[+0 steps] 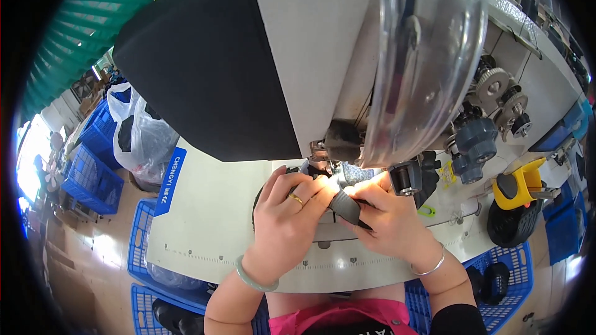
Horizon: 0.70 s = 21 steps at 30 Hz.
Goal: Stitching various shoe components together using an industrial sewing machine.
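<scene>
My left hand (287, 211) and my right hand (390, 220) meet under the head of a large white and black sewing machine (279, 43). Both pinch a grey webbing strap (345, 205), folded between the fingers just below the needle area. A dark piece lies under my left hand, mostly hidden. A ring sits on my left hand and a green bangle on that wrist; a thin silver bangle circles my right wrist.
The white machine table (205, 223) has a ruler scale along its front edge. A clear guard (428, 56) covers the machine's end. Thread guides and grey knobs (475, 139) stand right. A yellow and black device (518, 195) sits further right. Blue crates (93, 167) and plastic bags (139, 136) lie left.
</scene>
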Motion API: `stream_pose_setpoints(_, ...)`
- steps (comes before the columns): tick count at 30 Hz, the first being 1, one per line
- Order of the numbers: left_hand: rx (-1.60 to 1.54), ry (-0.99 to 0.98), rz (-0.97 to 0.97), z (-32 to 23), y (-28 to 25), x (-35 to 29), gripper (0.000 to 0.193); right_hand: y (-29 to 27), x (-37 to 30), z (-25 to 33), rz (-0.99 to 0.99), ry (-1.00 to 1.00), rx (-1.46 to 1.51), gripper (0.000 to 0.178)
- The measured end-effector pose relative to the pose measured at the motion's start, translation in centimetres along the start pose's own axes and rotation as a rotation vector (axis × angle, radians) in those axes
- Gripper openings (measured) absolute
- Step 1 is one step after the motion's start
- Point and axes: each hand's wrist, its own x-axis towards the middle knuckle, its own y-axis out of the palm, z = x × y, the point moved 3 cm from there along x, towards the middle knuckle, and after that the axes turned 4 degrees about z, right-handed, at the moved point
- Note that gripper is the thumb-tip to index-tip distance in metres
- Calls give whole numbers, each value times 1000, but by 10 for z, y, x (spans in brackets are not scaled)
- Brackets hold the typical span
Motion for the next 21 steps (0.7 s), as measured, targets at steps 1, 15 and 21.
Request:
stream_pose_setpoints(1, 5, 2, 5, 0, 0, -1, 31, 0, 0, 1, -1, -3, -2, 18)
stream_pose_setpoints(15, 80, 70, 58, -1, 0, 4, 31, 14, -12, -4, -33, 1, -66, 35)
stream_pose_setpoints(21, 105, 82, 75, -7, -1, 3, 34, 16, -11, 2, -110, 5, -80, 32)
